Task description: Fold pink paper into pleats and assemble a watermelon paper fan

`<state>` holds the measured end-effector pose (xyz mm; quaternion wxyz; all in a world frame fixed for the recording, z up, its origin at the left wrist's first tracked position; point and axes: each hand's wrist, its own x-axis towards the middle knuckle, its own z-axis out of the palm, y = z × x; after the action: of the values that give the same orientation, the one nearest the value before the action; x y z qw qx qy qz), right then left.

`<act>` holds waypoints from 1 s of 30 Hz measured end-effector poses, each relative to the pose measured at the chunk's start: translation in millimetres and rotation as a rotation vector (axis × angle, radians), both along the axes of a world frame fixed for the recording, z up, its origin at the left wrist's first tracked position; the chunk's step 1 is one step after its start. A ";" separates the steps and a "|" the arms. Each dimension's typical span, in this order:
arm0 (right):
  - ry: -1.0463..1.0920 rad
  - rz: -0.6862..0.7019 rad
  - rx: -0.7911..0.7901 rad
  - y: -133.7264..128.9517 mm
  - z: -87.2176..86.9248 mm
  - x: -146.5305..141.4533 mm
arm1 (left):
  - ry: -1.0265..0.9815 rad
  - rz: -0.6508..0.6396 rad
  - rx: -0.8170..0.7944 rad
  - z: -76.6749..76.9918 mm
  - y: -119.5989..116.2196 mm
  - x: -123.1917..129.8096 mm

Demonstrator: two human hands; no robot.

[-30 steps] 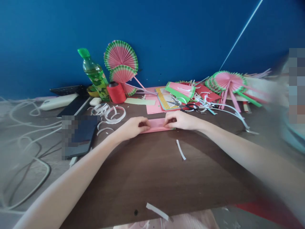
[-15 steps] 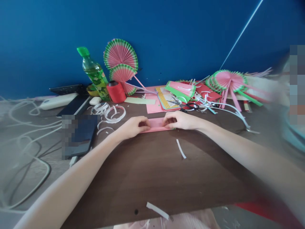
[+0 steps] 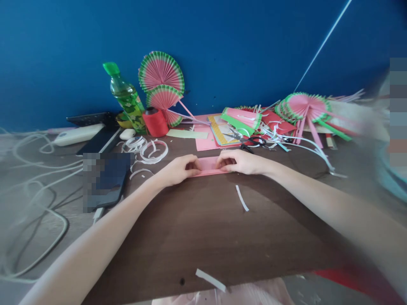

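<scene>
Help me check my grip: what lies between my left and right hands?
In the head view, pink paper spans the gap between your left hand and right hand.

From my end I see a craft corner: a dark wooden table (image 3: 203, 233) against a blue wall (image 3: 229, 46), with pleated paper fans (image 3: 163, 70), scissors (image 3: 244, 140), a red spool (image 3: 156, 123) and paper offcuts (image 3: 242, 198). Whether it's a home or small workshop, I can't tell past the blurred right edge.

readable text: none | bottle (image 3: 126, 99) label: any lettering too small to make out | phone (image 3: 111, 178) screen: partly pixelated, nothing legible | yellow card (image 3: 220, 127): any print too unclear to read
</scene>
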<state>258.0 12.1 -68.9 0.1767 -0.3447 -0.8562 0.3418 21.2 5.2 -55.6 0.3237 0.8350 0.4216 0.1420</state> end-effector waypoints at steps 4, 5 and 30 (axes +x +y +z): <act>-0.043 0.096 0.106 0.4 -1.4 1.0 | -0.007 -0.021 -0.001 -2.4 0.7 -0.2; -0.056 0.119 0.134 0.7 -1.9 1.3 | -0.010 -0.026 0.006 -3.2 1.0 -0.3; -0.179 0.169 0.195 2.4 -6.3 1.3 | 0.263 -0.221 -0.014 13.0 10.6 -19.9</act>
<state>259.3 14.5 -75.1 0.1027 -0.2815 -0.9237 0.2386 1.3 15.8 -42.5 0.2853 0.8854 0.3670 -0.0077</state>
